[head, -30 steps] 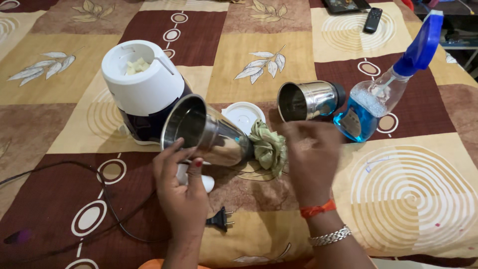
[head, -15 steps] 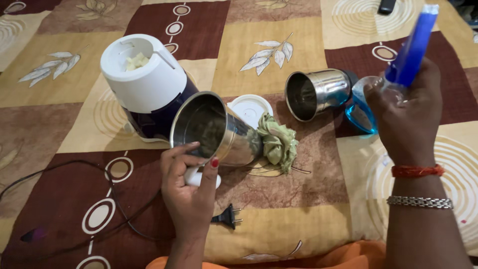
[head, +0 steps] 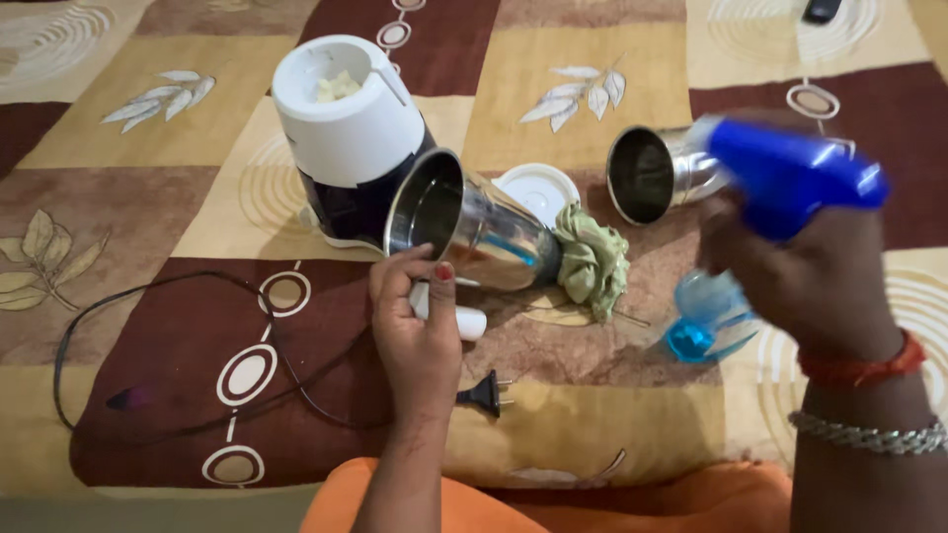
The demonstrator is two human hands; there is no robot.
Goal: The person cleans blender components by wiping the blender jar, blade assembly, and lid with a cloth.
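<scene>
The left hand gripped the white handle of a steel jar, tipped on its side on the patterned bedspread; rigid, smooth, probably slippery. The right hand had its fingers clenched around a light plastic spray bottle, lifted.

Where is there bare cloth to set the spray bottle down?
Free: the cloth left of the mixer base, above the black cord, and the stretch beyond the second steel jar. Crowded: the middle, around the held steel jar, white lid and green rag.
</scene>
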